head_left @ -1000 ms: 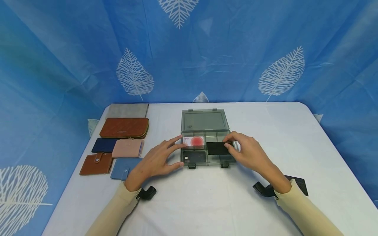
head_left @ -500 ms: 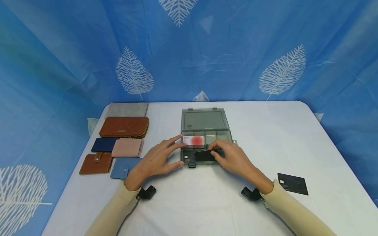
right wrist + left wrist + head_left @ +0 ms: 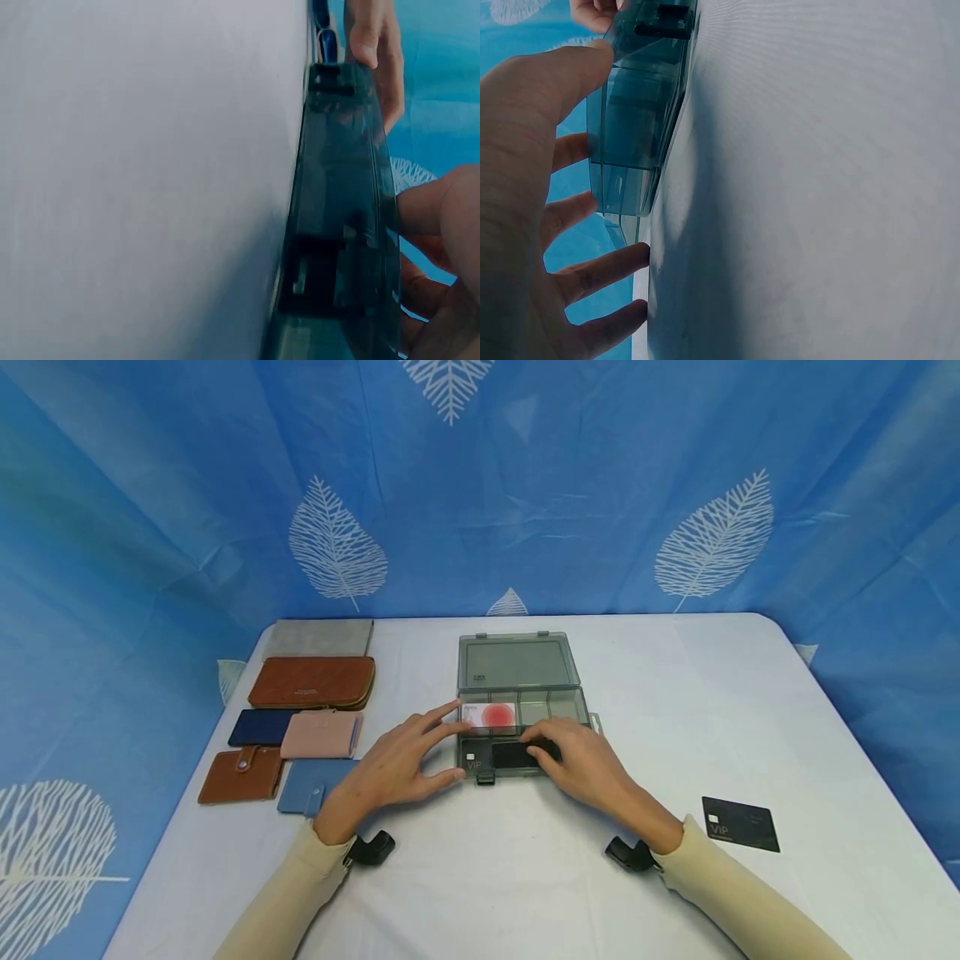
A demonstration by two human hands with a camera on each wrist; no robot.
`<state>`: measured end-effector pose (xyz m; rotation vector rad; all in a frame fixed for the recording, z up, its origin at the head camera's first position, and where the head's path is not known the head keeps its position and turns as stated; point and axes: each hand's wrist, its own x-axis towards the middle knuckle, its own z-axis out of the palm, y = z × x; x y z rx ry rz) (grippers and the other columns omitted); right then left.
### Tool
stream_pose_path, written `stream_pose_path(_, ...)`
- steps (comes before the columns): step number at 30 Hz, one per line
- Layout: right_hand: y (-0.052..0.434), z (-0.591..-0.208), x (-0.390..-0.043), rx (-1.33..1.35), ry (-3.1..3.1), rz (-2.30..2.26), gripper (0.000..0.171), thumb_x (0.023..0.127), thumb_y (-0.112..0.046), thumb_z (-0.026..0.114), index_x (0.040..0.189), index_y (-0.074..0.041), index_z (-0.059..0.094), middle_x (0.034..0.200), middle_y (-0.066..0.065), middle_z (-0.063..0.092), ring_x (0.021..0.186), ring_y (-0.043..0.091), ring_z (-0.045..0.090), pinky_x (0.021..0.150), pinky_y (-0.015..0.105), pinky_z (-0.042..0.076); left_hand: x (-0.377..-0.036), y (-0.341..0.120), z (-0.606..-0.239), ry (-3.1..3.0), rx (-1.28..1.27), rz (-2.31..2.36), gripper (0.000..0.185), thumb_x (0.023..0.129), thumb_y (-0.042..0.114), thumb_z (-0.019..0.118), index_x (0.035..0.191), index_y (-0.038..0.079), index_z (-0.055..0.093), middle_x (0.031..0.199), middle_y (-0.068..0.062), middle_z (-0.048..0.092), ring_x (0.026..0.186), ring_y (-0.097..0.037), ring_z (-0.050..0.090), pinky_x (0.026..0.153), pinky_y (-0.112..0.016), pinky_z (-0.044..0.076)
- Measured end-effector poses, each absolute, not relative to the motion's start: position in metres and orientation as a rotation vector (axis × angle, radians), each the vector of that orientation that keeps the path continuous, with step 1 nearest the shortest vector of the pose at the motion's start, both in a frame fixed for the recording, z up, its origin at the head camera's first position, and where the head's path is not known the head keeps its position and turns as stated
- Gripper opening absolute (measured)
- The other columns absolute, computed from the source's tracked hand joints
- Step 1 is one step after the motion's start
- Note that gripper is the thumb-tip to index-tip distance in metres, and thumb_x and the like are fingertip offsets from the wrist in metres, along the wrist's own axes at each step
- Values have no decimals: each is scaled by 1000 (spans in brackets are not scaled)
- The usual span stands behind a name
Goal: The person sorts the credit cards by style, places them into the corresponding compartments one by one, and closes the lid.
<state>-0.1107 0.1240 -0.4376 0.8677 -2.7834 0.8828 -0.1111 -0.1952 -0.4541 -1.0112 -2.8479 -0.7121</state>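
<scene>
A translucent grey-green divided box [image 3: 519, 662] lies with its lid folded back. My left hand [image 3: 399, 762] has its fingers spread along the box's left side, thumb by the front corner. In the left wrist view, the thumb tip meets the box wall [image 3: 630, 124]. My right hand [image 3: 581, 762] reaches over the box's front right and pinches the right end of a plain black card [image 3: 512, 756], low in the front row. That card partly overlaps a black VIP card [image 3: 475, 755] in the front left compartment. Behind it lies a white card with a red circle [image 3: 497, 716].
Another black VIP card [image 3: 741, 823] lies on the white tabletop at right. Wallets are grouped at left: grey [image 3: 318, 637], long brown [image 3: 311, 682], navy [image 3: 260, 727], pink [image 3: 318, 734], small brown [image 3: 240, 775] and blue [image 3: 303, 783]. A blue leaf-print cloth [image 3: 585, 485] hangs behind.
My right hand has carried the plain black card left and forward from the box's right side, then lowered it flat into the front row. The left hand has stayed in place.
</scene>
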Motion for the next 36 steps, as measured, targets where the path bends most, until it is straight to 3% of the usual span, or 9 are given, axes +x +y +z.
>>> stream_pose_path(6,127,-432,-109,872,-2750,832,26,98,-4,77,119,-20,81,115,1,78,92,20,75,69,39,56,-110,-195,-453,-2832,-1022,-723,68,96,50,79,156,25,59,174,-8,37,134,-35,61,98,-57,56)
stream_pose_path(14,121,-435,-112,903,-2708,950,22,97,-3,79,117,-13,80,112,2,78,95,17,76,76,37,60,-110,-195,-454,-2832,-1020,-716,68,96,50,78,156,26,58,174,-8,37,135,-35,60,99,-57,56)
stream_pose_path(21,116,-436,-107,954,-2765,722,31,98,-11,80,127,-21,82,116,3,72,87,16,68,67,31,53,-111,-195,-456,-2812,-1024,-724,68,96,48,79,156,24,58,173,-9,38,132,-35,62,96,-56,57)
stream_pose_path(25,113,-433,-103,967,-2818,629,31,102,-22,77,133,-20,79,125,6,72,108,25,71,82,43,60,-110,-196,-456,-2820,-1019,-723,69,96,49,80,156,24,58,173,-8,38,133,-36,61,97,-57,57)
stream_pose_path(28,111,-432,-100,989,-2854,613,35,105,-31,73,137,-17,76,134,9,72,123,31,68,97,53,58,-111,-196,-456,-2815,-1023,-726,69,96,49,79,156,24,58,173,-8,38,133,-35,61,98,-57,56)
stream_pose_path(36,111,-433,-97,1180,-2844,457,41,108,-38,67,137,-10,75,146,16,66,135,37,61,110,55,51,-111,-196,-457,-2802,-1041,-718,68,97,49,79,157,24,58,174,-8,37,131,-34,62,95,-55,57)
